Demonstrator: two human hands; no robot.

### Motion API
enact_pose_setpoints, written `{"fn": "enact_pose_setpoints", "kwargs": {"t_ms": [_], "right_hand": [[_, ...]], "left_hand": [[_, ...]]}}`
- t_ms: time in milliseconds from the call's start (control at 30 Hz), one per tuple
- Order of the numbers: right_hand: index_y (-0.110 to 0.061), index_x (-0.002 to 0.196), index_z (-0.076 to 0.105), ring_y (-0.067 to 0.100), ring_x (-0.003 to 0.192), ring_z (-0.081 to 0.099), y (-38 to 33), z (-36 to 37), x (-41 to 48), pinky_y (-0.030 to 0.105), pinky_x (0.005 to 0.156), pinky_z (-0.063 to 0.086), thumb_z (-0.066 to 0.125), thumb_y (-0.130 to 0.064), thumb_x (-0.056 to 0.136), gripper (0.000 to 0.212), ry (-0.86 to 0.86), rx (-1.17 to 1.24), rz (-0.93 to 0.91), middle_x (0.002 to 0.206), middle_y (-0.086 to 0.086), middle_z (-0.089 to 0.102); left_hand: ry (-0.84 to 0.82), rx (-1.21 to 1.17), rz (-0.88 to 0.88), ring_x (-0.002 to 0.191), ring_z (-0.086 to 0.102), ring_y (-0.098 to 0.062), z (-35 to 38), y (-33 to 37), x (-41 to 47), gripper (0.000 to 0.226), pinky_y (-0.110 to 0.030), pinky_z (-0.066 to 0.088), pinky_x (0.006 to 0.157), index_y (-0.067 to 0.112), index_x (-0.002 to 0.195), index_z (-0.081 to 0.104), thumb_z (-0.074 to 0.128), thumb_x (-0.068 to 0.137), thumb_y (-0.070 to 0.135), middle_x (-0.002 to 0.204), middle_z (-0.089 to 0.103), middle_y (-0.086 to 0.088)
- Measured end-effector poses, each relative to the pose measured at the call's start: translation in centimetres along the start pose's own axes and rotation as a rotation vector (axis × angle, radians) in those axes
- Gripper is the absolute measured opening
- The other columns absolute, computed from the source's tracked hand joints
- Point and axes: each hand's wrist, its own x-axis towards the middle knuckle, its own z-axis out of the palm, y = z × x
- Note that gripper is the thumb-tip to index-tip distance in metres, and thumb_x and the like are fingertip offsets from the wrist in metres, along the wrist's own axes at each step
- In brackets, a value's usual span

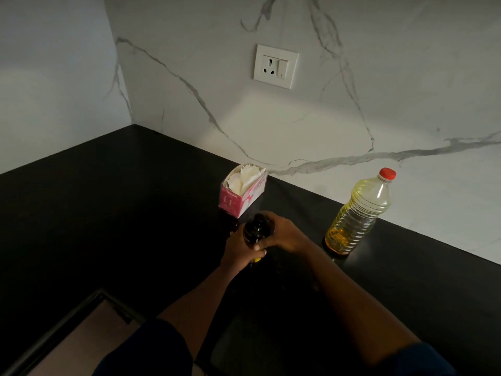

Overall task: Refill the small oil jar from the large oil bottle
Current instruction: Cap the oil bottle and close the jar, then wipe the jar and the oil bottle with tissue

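Small oil jar (257, 232), dark, near centre of black counter (108, 213): body clasped by left hand (238, 249), cap gripped by right hand (282, 236). Large oil bottle (357, 213), capped, right. Best uncapped held upright, steadied.

Worktop (108, 213) is black; wall (352, 104) is white marble w/ grey veins. Large oil bottle (357, 213) is clear w/ yellow oil & red cap; small oil jar (256, 229) looks dark. Tissue box (238, 196) is pink & white.
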Motion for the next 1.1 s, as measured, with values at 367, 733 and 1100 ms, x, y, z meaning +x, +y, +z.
{"fn": "enact_pose_setpoints", "kwargs": {"t_ms": [367, 733, 1100], "right_hand": [[-0.004, 0.112, 0.066, 0.023, 0.099, 0.063, -3.9, -5.8, 9.1, 0.028, 0.087, 0.048, 0.059, -0.014, 0.09, 0.025, 0.387, -0.261, -0.192, 0.111, 0.013, 0.067], [-0.024, 0.123, 0.061, 0.032, 0.119, 0.044, -4.7, -4.8, 18.1, 0.04, 0.099, 0.042, 0.048, -0.01, 0.095, 0.035, 0.302, -0.794, -0.18, 0.13, 0.011, 0.047], [-0.017, 0.098, 0.071, 0.026, 0.113, 0.05, -5.0, -5.3, 18.8, 0.038, 0.098, 0.034, 0.054, -0.015, 0.092, 0.018, 0.389, -0.593, -0.086, 0.117, 0.004, 0.062]], "left_hand": [[-0.017, -0.1, -0.043, 0.129, 0.041, -0.02, -1.9, -0.5, 0.6, 0.084, -0.037, 0.031, 0.111, 0.023, 0.134, 0.04, 0.082, 0.062, 0.013, 0.13, 0.05, 0.0], [-0.091, -0.012, -0.064, 0.135, 0.035, -0.018, -2.3, -0.3, 1.3, 0.085, -0.032, 0.025, 0.112, 0.021, 0.138, 0.035, 0.08, 0.067, 0.016, 0.138, 0.045, 0.001], [-0.096, -0.025, -0.039, 0.132, 0.038, -0.016, -2.4, -0.6, 1.3, 0.083, -0.031, 0.027, 0.111, 0.023, 0.134, 0.038, 0.081, 0.064, 0.016, 0.135, 0.048, 0.002]]}}
